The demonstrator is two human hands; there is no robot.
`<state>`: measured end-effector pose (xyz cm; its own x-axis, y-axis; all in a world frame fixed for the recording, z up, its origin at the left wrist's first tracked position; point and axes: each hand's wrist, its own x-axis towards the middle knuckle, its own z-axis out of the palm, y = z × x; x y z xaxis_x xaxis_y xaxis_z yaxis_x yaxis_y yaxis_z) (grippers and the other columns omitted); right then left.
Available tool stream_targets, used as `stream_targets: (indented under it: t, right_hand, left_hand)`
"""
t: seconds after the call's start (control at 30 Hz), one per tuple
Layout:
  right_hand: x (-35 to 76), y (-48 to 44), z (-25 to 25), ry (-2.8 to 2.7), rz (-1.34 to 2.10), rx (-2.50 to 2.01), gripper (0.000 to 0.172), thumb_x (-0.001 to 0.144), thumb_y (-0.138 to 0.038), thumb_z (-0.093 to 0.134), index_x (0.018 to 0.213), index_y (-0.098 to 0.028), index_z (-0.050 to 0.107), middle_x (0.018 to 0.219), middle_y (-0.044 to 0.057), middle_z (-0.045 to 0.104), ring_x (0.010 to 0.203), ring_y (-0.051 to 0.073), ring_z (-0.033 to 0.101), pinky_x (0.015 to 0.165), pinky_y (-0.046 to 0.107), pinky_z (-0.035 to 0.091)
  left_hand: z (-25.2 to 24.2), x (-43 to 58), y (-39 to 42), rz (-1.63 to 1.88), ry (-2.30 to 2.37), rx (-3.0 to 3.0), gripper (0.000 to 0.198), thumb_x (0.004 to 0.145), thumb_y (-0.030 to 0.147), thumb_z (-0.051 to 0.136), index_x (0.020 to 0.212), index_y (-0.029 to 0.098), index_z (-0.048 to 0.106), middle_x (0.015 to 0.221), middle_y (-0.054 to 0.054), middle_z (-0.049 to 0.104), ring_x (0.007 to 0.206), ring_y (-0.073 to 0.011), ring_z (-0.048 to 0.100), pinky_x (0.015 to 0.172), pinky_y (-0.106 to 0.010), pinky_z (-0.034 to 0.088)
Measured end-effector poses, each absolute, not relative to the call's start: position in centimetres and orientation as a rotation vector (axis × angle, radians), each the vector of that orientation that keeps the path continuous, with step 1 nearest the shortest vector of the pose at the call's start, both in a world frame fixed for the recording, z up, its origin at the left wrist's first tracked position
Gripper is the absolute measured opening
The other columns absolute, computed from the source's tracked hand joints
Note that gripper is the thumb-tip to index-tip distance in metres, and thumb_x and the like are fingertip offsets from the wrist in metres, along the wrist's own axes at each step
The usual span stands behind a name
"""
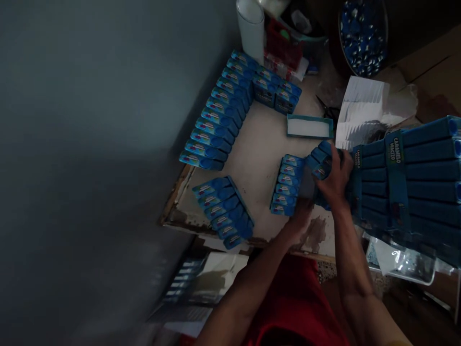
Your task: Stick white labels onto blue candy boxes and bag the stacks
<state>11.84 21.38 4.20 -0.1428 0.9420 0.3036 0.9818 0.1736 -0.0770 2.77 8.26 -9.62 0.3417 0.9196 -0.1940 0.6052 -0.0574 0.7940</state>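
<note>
My right hand (pixel 336 178) is closed around a few small blue candy packs (pixel 320 156), just left of the large stack. Lower and to the left, my left hand (pixel 301 218) grips the near end of an open display box with a row of blue packs (pixel 287 185) along its left side. A pale strip of the box's inside (pixel 306 185) shows between that row and my right hand. The left fingertips are partly hidden by the box. Behind my hands lies an open blue tray (pixel 309 128) with a white inside.
Blue packs (pixel 216 117) line the wall side of the table (pixel 248 158). Another filled box (pixel 225 211) sits at the front left. The big stack of blue boxes (pixel 406 178) stands right. Scissors (pixel 326 108), white paper (pixel 360 108) and a bowl of blue-wrapped pieces (pixel 363 38) are behind.
</note>
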Motion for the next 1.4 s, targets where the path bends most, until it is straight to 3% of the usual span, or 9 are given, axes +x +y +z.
stream_targets:
  t: [0.2,0.4,0.57,0.73,0.9,1.07,1.13,1.27,1.4]
  right_hand:
    - [11.7,18.8,2.0,-2.025,0.017,-1.834,0.084,0.090,-0.044,0.068,0.164,-0.018,0.038,0.154,0.022,0.040,0.147,0.039,0.043,0.121,0.059,0.044]
    - [12.8,15.3,-0.9,-1.839,0.370,-1.749,0.097,0.079,-0.047,0.083,0.162,-0.024,0.038,0.152,0.017,0.043,0.146,0.036,0.047,0.122,0.058,0.044]
    - [13.5,12.7,-0.8,-1.906,0.509,-1.777,0.094,0.078,-0.043,0.084,0.160,-0.024,0.042,0.154,0.017,0.042,0.150,0.037,0.044,0.125,0.059,0.042]
    - [13.7,10.2,-0.7,-2.083,0.650,-1.762,0.092,0.080,-0.040,0.081,0.161,-0.024,0.041,0.157,0.018,0.040,0.150,0.038,0.045,0.122,0.057,0.046]
    - [12.6,10.6,-1.5,-2.289,0.486,-1.813,0.089,0.078,-0.036,0.078,0.160,-0.021,0.046,0.155,0.020,0.044,0.145,0.042,0.045,0.122,0.061,0.041]
    - [10.7,12.5,-1.9,-2.452,0.394,-1.962,0.101,0.073,-0.027,0.079,0.167,-0.021,0.040,0.157,0.021,0.045,0.144,0.045,0.045,0.122,0.061,0.038]
    - [10.5,13.6,-2.4,-2.504,0.390,-1.952,0.104,0.074,-0.026,0.079,0.168,-0.021,0.037,0.164,0.021,0.041,0.152,0.045,0.038,0.126,0.062,0.031]
    - [11.4,15.4,-3.0,-2.606,0.451,-1.828,0.121,0.073,-0.040,0.088,0.173,-0.020,0.022,0.180,0.020,0.016,0.167,0.045,0.008,0.132,0.070,0.007]
    - [12.9,15.1,-1.6,-2.532,0.621,-1.834,0.131,0.069,-0.054,0.093,0.172,-0.015,0.024,0.180,0.026,0.011,0.168,0.048,0.004,0.131,0.072,0.011]
  left_hand:
    - [-9.9,-3.4,8.2,0.209,1.241,2.083,0.023,0.097,0.010,0.059,0.106,0.017,0.078,0.117,-0.016,0.071,0.114,-0.0325,0.065,0.105,-0.050,0.050]
    - [-10.2,-4.8,7.5,0.148,1.149,2.197,0.017,0.098,0.014,0.062,0.102,0.018,0.079,0.115,-0.013,0.070,0.114,-0.0300,0.064,0.112,-0.050,0.046]
    - [-10.3,-4.7,4.3,0.122,1.031,2.249,0.017,0.100,0.018,0.062,0.106,0.018,0.078,0.110,-0.013,0.070,0.104,-0.0284,0.065,0.097,-0.045,0.050]
    - [-10.3,-4.8,2.9,0.114,0.983,2.252,0.020,0.101,0.015,0.059,0.105,0.018,0.078,0.114,-0.014,0.071,0.110,-0.0285,0.066,0.097,-0.044,0.049]
    - [-11.0,-4.6,2.8,0.102,0.995,2.234,0.021,0.101,0.016,0.058,0.107,0.017,0.078,0.116,-0.015,0.070,0.111,-0.0287,0.065,0.099,-0.045,0.047]
    - [-11.5,-4.4,2.4,0.098,1.032,2.201,0.024,0.104,0.019,0.054,0.108,0.016,0.078,0.115,-0.016,0.069,0.108,-0.0292,0.064,0.098,-0.046,0.045]
    - [-11.4,-4.4,2.3,0.094,1.026,2.190,0.023,0.104,0.020,0.055,0.107,0.016,0.078,0.114,-0.015,0.069,0.107,-0.0288,0.064,0.097,-0.045,0.045]
    - [-10.7,-3.9,2.7,0.087,0.999,2.177,0.022,0.103,0.021,0.057,0.107,0.016,0.078,0.110,-0.014,0.069,0.105,-0.0279,0.064,0.096,-0.044,0.047]
    - [-9.7,-2.4,3.0,0.085,1.022,2.158,0.021,0.102,0.020,0.060,0.101,0.013,0.079,0.105,-0.015,0.070,0.102,-0.0292,0.065,0.093,-0.045,0.050]
